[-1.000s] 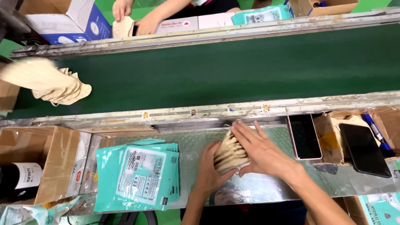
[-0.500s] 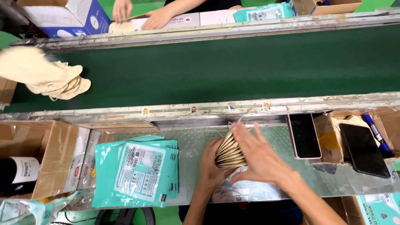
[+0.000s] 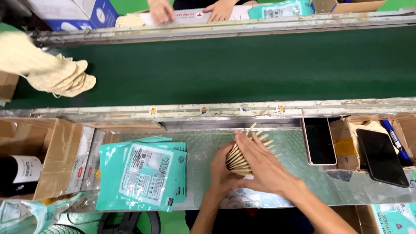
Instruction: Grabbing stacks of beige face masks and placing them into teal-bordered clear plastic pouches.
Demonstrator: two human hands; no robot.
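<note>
- A cardboard box is seen far to the left of the metal table, and a dark bottle is lying inside it.
- A loose bunch of tan masks is seen on the green belt, behind the table and to its left.
- A pile of teal bags is laid flat on the left part of the table. The bags look flat and not yet filled.
- The stack of tan masks is held on edge near the middle of the table, just right of the bags.
- The stack is gripped from the left by the left hand, with fingers curled round it.
- The stack is pressed from the right and top by the right hand, with fingers spread flat. The masks are bunched but still fanned out, so the squaring up looks part done.
- Two dark phones are laid at the right end of the table.
- Another person's hands are seen behind the belt, far from the table.
</note>
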